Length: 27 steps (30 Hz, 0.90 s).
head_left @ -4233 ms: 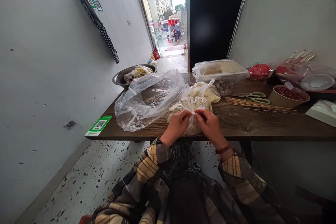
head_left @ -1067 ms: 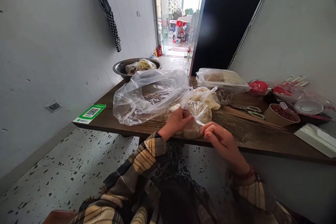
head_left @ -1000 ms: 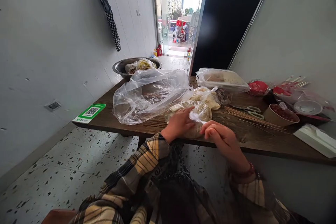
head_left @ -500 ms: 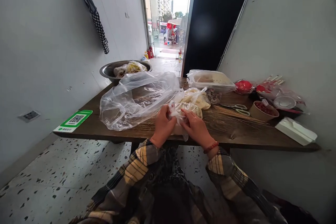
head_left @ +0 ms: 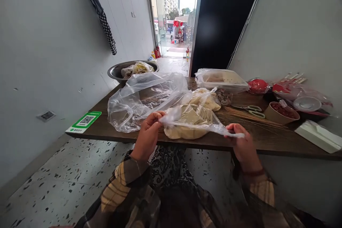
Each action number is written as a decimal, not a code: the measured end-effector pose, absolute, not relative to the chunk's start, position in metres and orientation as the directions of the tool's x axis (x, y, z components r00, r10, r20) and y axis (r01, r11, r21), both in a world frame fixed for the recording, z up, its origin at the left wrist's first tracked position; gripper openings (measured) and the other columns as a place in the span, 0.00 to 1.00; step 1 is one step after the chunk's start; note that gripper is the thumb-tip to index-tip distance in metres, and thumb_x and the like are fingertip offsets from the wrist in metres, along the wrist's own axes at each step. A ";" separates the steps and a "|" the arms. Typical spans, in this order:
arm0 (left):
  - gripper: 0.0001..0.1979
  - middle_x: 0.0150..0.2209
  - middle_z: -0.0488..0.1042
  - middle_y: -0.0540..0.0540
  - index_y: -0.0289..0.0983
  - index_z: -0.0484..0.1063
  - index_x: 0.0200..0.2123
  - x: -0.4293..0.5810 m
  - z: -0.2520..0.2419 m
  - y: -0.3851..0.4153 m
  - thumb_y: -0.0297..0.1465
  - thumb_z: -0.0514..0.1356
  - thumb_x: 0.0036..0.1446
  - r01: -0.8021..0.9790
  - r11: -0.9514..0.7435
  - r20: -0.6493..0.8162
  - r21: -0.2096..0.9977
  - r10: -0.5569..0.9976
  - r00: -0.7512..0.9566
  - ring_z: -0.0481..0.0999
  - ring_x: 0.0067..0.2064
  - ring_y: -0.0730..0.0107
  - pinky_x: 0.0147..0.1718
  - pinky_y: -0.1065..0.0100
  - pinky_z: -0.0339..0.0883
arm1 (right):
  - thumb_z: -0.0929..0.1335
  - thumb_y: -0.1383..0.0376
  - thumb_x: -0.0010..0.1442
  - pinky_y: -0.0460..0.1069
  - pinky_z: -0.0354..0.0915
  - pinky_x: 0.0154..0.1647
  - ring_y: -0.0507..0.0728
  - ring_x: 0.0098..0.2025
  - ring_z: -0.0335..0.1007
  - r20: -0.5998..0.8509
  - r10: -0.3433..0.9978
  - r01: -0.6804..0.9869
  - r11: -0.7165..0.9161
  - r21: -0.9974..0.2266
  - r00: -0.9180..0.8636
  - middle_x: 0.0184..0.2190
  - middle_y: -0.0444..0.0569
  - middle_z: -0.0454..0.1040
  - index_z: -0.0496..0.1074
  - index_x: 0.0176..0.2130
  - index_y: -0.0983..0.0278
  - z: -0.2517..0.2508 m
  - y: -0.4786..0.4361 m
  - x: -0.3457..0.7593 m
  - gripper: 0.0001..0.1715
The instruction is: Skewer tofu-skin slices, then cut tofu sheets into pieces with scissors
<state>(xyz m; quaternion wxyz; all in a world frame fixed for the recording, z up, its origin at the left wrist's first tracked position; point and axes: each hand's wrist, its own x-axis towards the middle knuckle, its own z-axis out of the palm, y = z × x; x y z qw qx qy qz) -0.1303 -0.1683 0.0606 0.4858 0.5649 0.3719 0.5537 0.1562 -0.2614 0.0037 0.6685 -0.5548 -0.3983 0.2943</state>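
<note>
A clear plastic bag (head_left: pixel 187 124) with pale yellowish food in it lies at the table's front edge, its mouth stretched sideways between my hands. My left hand (head_left: pixel 149 133) is closed on the bag's left end. On the other side, my right hand (head_left: pixel 242 142) pinches the twisted right end, slightly blurred. What the food is, I cannot tell. Just behind sits another bag of pale food (head_left: pixel 204 99). A large, loose clear plastic bag (head_left: pixel 125 114) spreads over the table left of it.
Thin wooden skewers (head_left: pixel 253 117) and scissors (head_left: pixel 251 108) lie to the right, near a paper tub of red food (head_left: pixel 283 110) and a white box (head_left: pixel 317 135). Behind are a wrapped tray (head_left: pixel 221 78) and a metal basin (head_left: pixel 114 72). A green code card (head_left: pixel 87 119) lies front left.
My hands were together at the gathered top of the food bag. Now they are wide apart, the bag's mouth drawn out between them. The view has shifted slightly.
</note>
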 end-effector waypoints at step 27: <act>0.13 0.39 0.75 0.43 0.36 0.71 0.43 -0.122 0.072 -0.201 0.35 0.49 0.65 0.699 -0.714 0.221 -0.033 0.677 0.702 0.76 0.38 0.61 0.37 0.61 0.68 | 0.61 0.66 0.66 0.65 0.61 0.59 0.67 0.61 0.62 0.422 0.860 0.897 0.396 -0.198 -0.287 0.56 0.63 0.70 0.73 0.50 0.69 0.032 -0.233 0.096 0.17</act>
